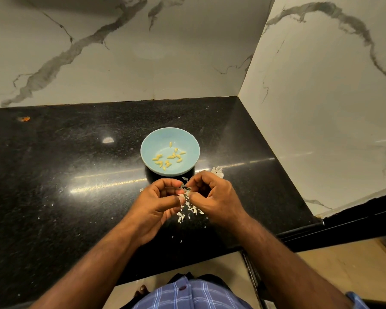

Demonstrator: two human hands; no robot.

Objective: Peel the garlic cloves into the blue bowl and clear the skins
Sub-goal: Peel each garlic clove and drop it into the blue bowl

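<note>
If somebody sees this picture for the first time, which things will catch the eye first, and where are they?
First the blue bowl with peeled garlic cloves, at the centre of the black counter. Just in front, the left hand and right hand meet, fingers pinching a small piece. White skins lie scattered beneath them.

Blue bowl (149, 139) of peeled cloves (168, 157) on black counter (54, 175), both hands (156, 202) (212, 195) pinching garlic, skins (188, 211) beneath
</note>
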